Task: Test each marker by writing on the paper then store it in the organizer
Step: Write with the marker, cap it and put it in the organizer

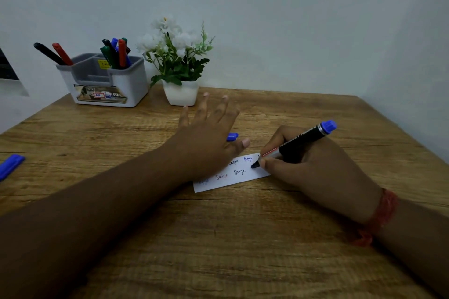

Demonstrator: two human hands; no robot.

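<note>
Organizer [107, 80]: several markers stored. Right hand [313, 167] grips marker [298, 143] at paper [233, 177]; left hand [206, 138] flat, fingers spread; blue marker [9, 166] left to test

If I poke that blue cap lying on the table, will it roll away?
Probably a little. The blue cap looks small, round and light, lying on its side by the left hand. The wooden table looks flat, so it likely stops soon.

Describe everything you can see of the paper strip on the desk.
The paper is a small white strip lying flat and slightly askew on the wooden desk. Short handwritten words in several ink colours cover it. The left hand hides its left end; the marker tip, held by the right hand, meets its right part.
</note>
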